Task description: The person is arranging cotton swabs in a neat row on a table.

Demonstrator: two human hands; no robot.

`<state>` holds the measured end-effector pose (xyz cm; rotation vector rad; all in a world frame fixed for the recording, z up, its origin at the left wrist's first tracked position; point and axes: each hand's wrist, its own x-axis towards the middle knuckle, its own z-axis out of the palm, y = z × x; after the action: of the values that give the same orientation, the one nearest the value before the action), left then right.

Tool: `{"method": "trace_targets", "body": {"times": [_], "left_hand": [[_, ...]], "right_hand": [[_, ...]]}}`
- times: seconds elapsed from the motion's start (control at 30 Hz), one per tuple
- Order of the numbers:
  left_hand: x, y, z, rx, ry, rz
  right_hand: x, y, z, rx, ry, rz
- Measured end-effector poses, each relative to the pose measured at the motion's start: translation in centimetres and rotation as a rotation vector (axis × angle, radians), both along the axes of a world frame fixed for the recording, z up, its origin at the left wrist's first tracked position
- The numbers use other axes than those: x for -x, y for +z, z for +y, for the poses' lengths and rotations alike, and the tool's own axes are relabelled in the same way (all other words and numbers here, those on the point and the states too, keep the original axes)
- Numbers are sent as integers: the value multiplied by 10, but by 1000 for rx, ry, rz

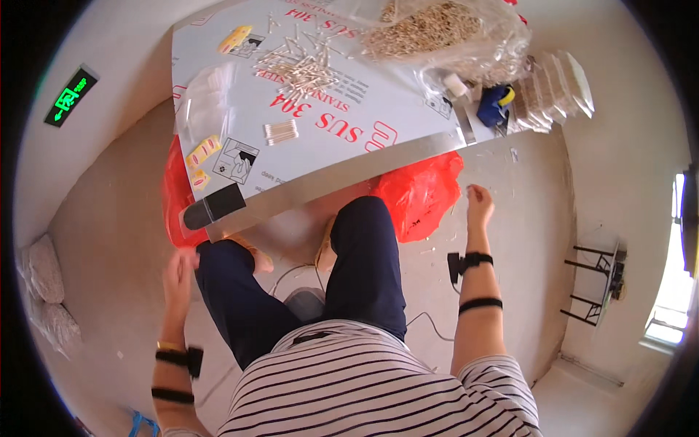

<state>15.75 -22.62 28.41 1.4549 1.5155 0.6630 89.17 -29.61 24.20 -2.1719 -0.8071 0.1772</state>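
My left hand (180, 275) hangs beside my left knee, below the table's near left corner. Its fingers are stretched out and nothing shows in them. Off to the right, my right hand (480, 207) is held over the floor beside a red plastic bag (421, 197). Its fingers are loosely bent and apart, with nothing visible in them. On the table lie a loose heap of cotton swabs (306, 67) and a small neat row of cotton swabs (281, 132). Clear plastic bags (209, 102) are stacked at the left, near yellow labels (203, 151).
A large clear bag of thin brownish sticks (437, 33) covers the far right of the table (320, 164). Next to it are a blue tape dispenser (495, 104) and several filled bags (550, 91). A cable (429, 318) runs along the floor. A folding stand (597, 284) is by the right wall.
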Motion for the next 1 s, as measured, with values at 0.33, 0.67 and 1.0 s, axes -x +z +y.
{"method": "trace_targets", "body": {"times": [0.33,0.67,1.0], "left_hand": [[176,21,-502,699,226,208],[25,98,-417,1292,637,121],[39,151,-332,1742,756,-108]], "right_hand": [[68,-107,-149,658,1146,167],[183,14,-232,1430,1204,770],[226,86,-159,1804,1108,974]]}}
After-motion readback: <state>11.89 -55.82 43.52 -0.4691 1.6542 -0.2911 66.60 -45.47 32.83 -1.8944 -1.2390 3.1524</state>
